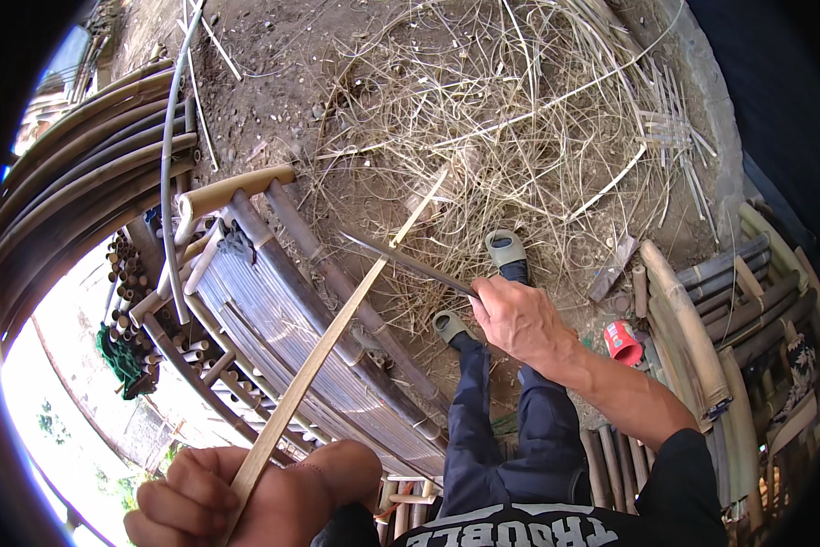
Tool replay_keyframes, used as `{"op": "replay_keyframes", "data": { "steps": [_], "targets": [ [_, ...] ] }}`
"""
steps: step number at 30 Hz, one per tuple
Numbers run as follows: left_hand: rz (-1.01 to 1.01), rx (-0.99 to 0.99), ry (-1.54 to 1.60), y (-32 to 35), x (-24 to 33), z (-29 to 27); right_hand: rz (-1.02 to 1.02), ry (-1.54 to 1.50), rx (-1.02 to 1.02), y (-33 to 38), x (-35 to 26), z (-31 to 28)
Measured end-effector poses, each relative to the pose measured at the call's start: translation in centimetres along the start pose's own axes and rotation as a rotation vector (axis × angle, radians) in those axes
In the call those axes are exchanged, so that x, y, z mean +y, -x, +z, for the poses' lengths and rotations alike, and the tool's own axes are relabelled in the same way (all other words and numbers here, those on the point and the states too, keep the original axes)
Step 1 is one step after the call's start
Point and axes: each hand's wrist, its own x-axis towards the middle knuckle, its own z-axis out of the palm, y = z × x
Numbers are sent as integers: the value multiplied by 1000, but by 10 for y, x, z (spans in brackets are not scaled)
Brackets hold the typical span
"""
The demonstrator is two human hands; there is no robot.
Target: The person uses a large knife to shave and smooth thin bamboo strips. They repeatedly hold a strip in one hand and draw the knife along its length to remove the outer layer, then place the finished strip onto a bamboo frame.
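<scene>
A long, pale bamboo strip (311,369) runs slantwise from the lower left up toward the middle. Its near end is gripped in my left hand (287,501), fingers curled round it. From the right comes my right hand (524,319), closed on a knife (419,264) whose handle is hidden in the fist. The knife's narrow dark blade points left and crosses the strip, apparently touching it, though the exact contact is too small to tell. Beyond the blade the strip's far end narrows over the ground.
Tangled bamboo shavings (528,137) cover the dirt ahead of my sandalled feet. A slatted bamboo bench (273,283) stands at left, with a green cloth (125,360) beyond it. On the right are a red cup (622,343) and another bamboo frame (683,310).
</scene>
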Motion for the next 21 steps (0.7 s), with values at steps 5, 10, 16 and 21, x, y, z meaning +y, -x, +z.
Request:
{"op": "replay_keyframes", "data": {
  "steps": [5,10,16,21],
  "targets": [
    [46,0,-48,-2,-4,0,-157,-126,72,-11,-22,-10],
    [24,31,-7,-5,-5,0,12,-15,14,-14,4,17],
    [-122,-107,169,-6,6,-22,-298,-94,166,-27,-28,13],
    [54,58,-109,-10,-5,-17,295,186,-208,-32,101,88]
  ]
}}
